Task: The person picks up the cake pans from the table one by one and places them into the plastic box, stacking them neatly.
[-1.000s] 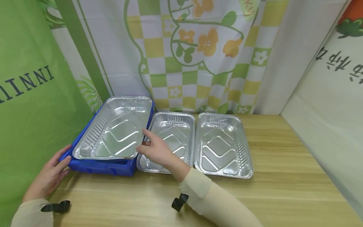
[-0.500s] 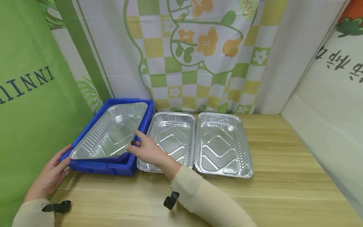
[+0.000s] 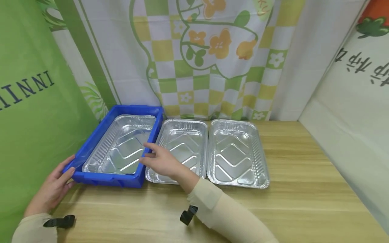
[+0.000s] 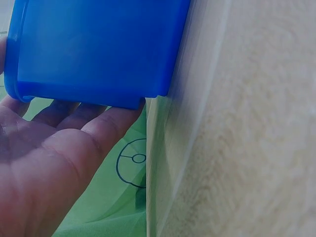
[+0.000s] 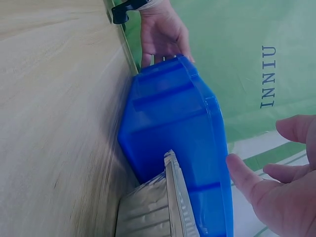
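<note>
A blue plastic bin [image 3: 109, 180] stands at the left of the table, with an aluminium foil tray [image 3: 126, 148] lying inside it. My left hand [image 3: 52, 190] grips the bin's near left corner, thumb over the rim; in the left wrist view its fingers lie along the outside of the bin's wall [image 4: 98, 54]. At the bin's right rim is my right hand [image 3: 164, 162], fingers extended and holding nothing. In the right wrist view one fingertip of that hand [image 5: 289, 190] is close to the rim; whether it touches cannot be made out.
Two more foil trays stand side by side right of the bin: the middle tray [image 3: 185, 135] beside it, partly under my right hand, and the right-hand tray [image 3: 235, 155]. A patterned curtain [image 3: 206, 81] hangs behind, a green cloth [image 3: 33, 128] at the left.
The foil tray has gone from resting across the bin's top, through a tilt, down into the bin. My right hand has let go of it. The left hand stays at the corner.
</note>
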